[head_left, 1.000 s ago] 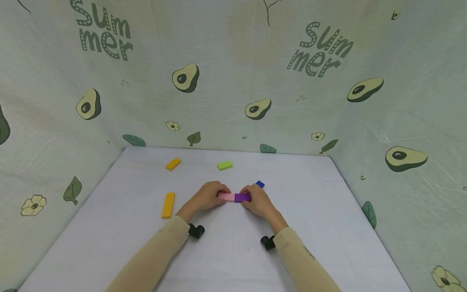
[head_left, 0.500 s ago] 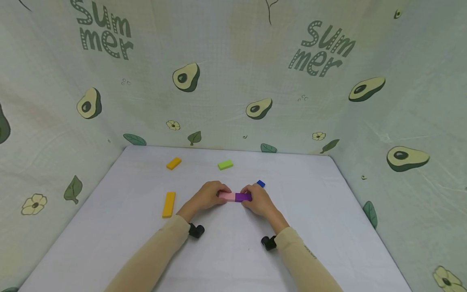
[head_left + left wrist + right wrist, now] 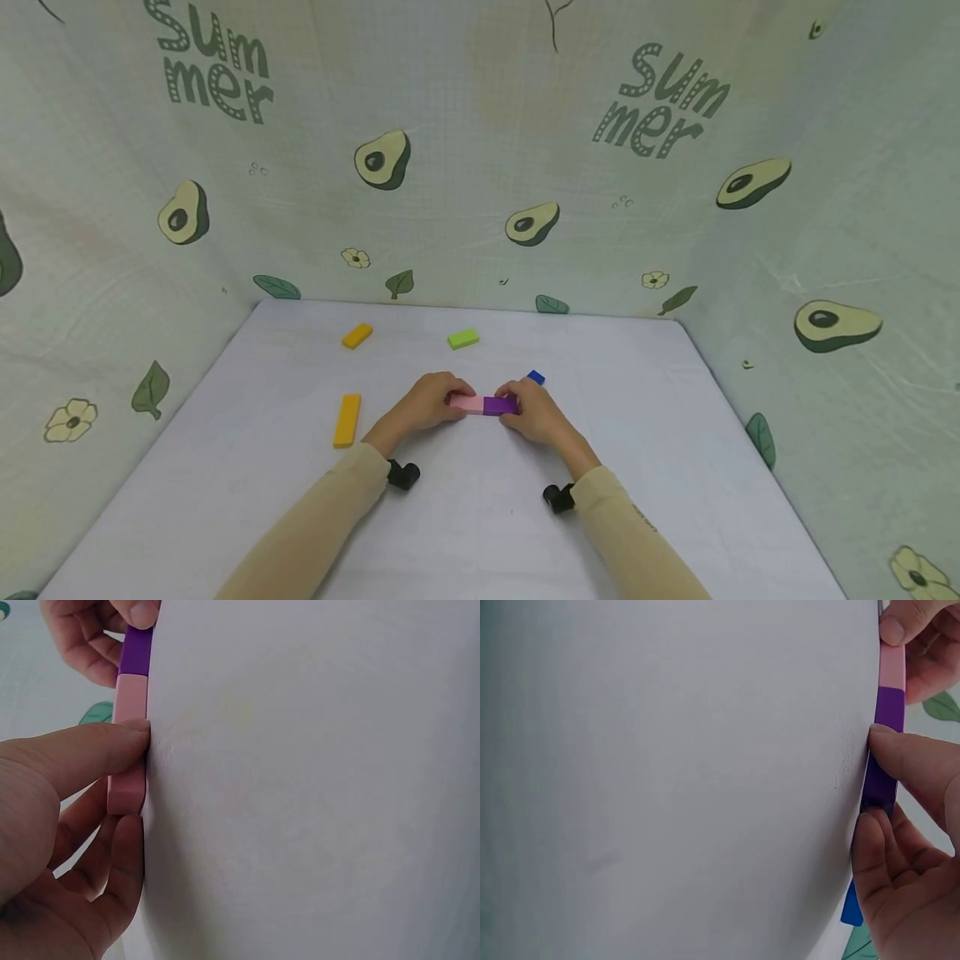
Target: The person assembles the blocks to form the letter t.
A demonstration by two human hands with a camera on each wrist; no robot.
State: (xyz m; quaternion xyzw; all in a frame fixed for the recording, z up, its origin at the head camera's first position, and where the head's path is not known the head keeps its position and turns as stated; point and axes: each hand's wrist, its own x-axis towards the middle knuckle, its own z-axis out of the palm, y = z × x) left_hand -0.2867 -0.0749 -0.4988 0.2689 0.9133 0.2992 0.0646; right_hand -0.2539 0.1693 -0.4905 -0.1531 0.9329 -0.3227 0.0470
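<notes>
A pink block (image 3: 468, 404) and a purple block (image 3: 498, 406) lie end to end on the white table, their short faces meeting. My left hand (image 3: 430, 402) pinches the pink block from the left, thumb on the near side and fingers behind; the left wrist view shows the thumb across the pink block (image 3: 129, 791). From the other side my right hand (image 3: 534, 414) pinches the purple block, and in the right wrist view its thumb lies over the purple block (image 3: 883, 780). Just behind the right hand is a blue block (image 3: 536, 377), partly hidden by it.
A long yellow-orange block (image 3: 347, 421) lies left of my left hand. Farther back are a shorter orange block (image 3: 357, 336) and a lime green block (image 3: 462, 338). Cloth walls with avocado prints (image 3: 531, 223) enclose the table (image 3: 480, 517) at the back and sides.
My right wrist and forearm have shifted slightly to the right, with the thumb a little farther along the purple block. Both blocks and my left hand stay in place.
</notes>
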